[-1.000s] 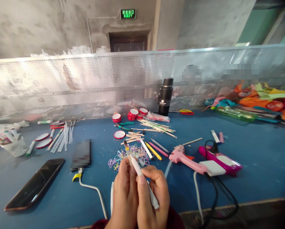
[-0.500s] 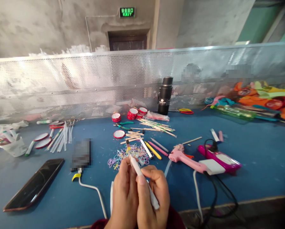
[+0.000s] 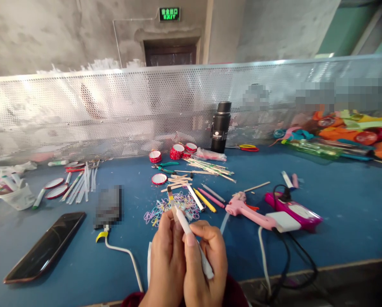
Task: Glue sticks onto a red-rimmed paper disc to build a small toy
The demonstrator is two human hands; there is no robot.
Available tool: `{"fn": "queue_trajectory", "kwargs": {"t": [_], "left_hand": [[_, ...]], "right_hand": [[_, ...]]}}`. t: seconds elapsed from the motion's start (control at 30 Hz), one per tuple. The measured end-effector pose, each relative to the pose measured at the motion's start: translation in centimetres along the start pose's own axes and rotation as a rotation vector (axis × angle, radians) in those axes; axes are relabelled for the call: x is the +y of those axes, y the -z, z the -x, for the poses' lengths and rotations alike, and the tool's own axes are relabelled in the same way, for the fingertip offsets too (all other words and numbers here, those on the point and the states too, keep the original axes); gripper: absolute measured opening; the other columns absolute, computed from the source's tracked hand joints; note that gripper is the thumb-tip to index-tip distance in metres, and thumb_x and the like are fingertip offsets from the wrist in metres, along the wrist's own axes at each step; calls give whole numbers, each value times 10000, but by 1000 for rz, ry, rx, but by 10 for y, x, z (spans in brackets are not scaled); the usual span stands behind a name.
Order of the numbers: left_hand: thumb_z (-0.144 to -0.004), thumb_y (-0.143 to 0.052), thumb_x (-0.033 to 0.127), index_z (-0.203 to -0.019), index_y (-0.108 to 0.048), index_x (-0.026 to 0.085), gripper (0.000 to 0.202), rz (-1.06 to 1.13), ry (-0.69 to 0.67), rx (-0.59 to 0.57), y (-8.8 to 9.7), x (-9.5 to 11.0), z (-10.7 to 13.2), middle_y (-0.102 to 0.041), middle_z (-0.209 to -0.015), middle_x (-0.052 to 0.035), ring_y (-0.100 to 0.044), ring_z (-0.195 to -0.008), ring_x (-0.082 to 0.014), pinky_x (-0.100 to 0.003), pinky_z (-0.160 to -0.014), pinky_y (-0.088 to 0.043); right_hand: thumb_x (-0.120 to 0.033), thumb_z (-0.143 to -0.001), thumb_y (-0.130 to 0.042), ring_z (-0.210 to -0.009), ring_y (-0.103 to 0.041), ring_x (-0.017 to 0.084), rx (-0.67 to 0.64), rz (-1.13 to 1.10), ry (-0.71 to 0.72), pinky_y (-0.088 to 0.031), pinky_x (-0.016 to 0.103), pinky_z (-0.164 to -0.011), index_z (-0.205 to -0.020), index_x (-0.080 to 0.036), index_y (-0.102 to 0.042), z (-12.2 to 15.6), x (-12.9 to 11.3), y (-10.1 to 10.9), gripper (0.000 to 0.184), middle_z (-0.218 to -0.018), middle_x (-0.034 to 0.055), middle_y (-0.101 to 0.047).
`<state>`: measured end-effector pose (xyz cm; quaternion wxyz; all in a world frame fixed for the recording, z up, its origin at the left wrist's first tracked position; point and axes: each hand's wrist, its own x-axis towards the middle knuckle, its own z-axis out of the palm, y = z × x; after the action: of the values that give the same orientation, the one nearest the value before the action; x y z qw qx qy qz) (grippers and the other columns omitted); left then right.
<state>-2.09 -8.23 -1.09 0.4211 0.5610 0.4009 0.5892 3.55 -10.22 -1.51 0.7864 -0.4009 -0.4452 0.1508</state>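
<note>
1. Left hand (image 3: 167, 260) and right hand (image 3: 206, 260) were pressed close together, low in the middle of the view, over the near edge of the blue table (image 3: 338, 213).
2. Right thumb and fingers were closed round the lower part of a white stick (image 3: 187, 227). The left fingertips pinched it higher up, so both hands had a firm hold of it.
3. And the white stick itself was slim, round and plain white, with no marking on it. It was tilted, its top end leaning away and to the left, its bottom end poking out below the right palm.
4. A thin wooden stick (image 3: 170, 197) with a dark tip rose from behind the left fingers, just beyond the white stick's top. Whether the left hand gripped it too, I could not tell.
5. Beyond the hands lay a heap of coloured rubber bands (image 3: 160, 209). A pink glue gun (image 3: 245, 209) lay to the right and a black phone (image 3: 43, 247) lay flat to the left.
6. For writing, the green sign (image 3: 169, 14) over the doorway read "EXIT", with characters above it too small to read. The black flask (image 3: 220, 127) by the mesh screen carried a small label that I could not read.
</note>
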Motion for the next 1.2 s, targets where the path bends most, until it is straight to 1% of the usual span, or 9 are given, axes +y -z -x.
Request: {"fn": "queue_trajectory", "kwargs": {"t": [0.13, 0.23, 0.43, 0.53, 0.73, 0.9, 0.97, 1.1, 1.2], "left_hand": [[-1020, -531, 483, -1255, -652, 243, 357, -43, -29, 64, 0, -5, 0, -776, -973, -99, -747, -906, -237, -331, -841, -607], [-1011, -550, 493, -1316, -620, 236, 405, -77, -29, 67, 2, -12, 2, -781, -1072, -120, -753, -973, -250, -351, -870, -614], [-1014, -506, 531, -1255, -680, 233, 421, -144, -61, 115, -2, -18, 2, -748, -1219, -158, -689, -1216, -299, -421, -1039, -569], [-1004, -537, 521, -1275, -671, 237, 415, -127, -56, 127, -1, -17, 1, -756, -1208, -154, -700, -1194, -287, -405, -1043, -566], [-994, -579, 497, -1324, -616, 224, 430, -79, -28, 113, 4, -13, -2, -773, -1138, -136, -736, -1092, -260, -359, -941, -607], [-1041, -497, 479, -1234, -629, 232, 340, -58, -6, 38, 1, -7, -3, -772, -987, -93, -737, -834, -211, -328, -787, -616], [-1039, -499, 491, -1239, -629, 236, 349, -81, -16, 34, 1, -5, -3, -773, -1005, -95, -737, -845, -215, -327, -782, -610], [-1021, -529, 515, -1289, -622, 235, 398, -109, -31, 72, 2, -5, -2, -767, -1138, -129, -740, -1011, -245, -336, -848, -604], [-1043, -490, 489, -1299, -619, 228, 388, -95, -30, 75, 1, -10, -1, -775, -1103, -128, -747, -983, -238, -344, -859, -607]], "right_hand": [[-265, -1032, -562, -877, -656, 172, 4, -18, -6, -563, 331, -809, -1044, -224, -611, 1, 0, 0, 65, -983, 41, -635], [-246, -1034, -551, -851, -655, 166, -45, -14, 14, -563, 323, -790, -1039, -225, -608, 0, -1, 0, 61, -952, 34, -625], [-252, -1031, -566, -907, -658, 166, -3, 36, 8, -562, 285, -784, -1069, -232, -621, -1, -2, 0, 70, -998, 41, -644], [-261, -1033, -560, -885, -664, 171, -6, -2, -7, -564, 304, -791, -1052, -230, -622, 0, -2, 1, 72, -982, 38, -646], [-250, -1024, -568, -853, -666, 166, -54, 16, 23, -561, 284, -741, -1052, -237, -621, -2, -3, 2, 61, -957, 28, -644], [-270, -1025, -575, -868, -668, 168, -6, 30, 6, -570, 284, -757, -1052, -236, -633, -3, -3, 1, 72, -972, 31, -662], [-270, -1027, -569, -849, -666, 170, -23, 13, 3, -574, 293, -744, -1049, -231, -626, -3, -3, 1, 73, -966, 36, -657], [-257, -1016, -582, -844, -668, 169, -43, 23, 22, -571, 282, -732, -1042, -230, -631, -2, -3, 3, 61, -951, 34, -651], [-267, -1005, -608, -876, -673, 170, -3, 54, 15, -566, 273, -756, -1048, -232, -651, -1, -4, 2, 70, -967, 36, -666]]}}
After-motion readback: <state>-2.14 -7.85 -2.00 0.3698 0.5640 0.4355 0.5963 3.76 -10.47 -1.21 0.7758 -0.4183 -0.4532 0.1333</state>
